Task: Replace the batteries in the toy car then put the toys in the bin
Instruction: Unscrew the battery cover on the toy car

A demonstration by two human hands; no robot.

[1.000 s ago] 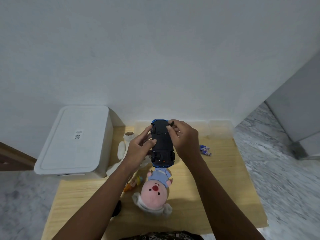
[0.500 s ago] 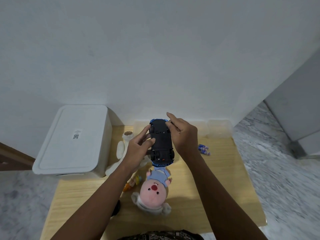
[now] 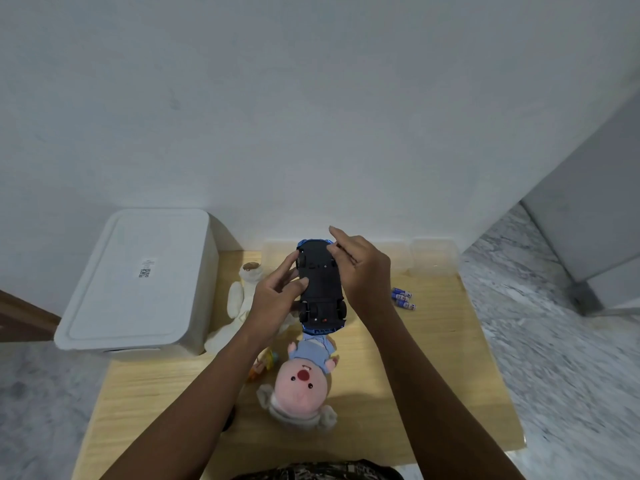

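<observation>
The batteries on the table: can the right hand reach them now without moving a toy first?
Probably yes. The batteries lie on bare table just right of the right hand, with no toy between. That hand would first have to leave the toy car, which the left hand also holds.

A small white label point(image 3: 145, 267) sits on the lid of the white bin point(image 3: 138, 282), carrying a square QR-style code with a few lines of print above it, too small to read; the batteries point(image 3: 402, 298) lying on the wooden table point(image 3: 433, 341) have blue and white wrappers with markings that are too blurred to make out; no other writing, number or brand can be read.
</observation>
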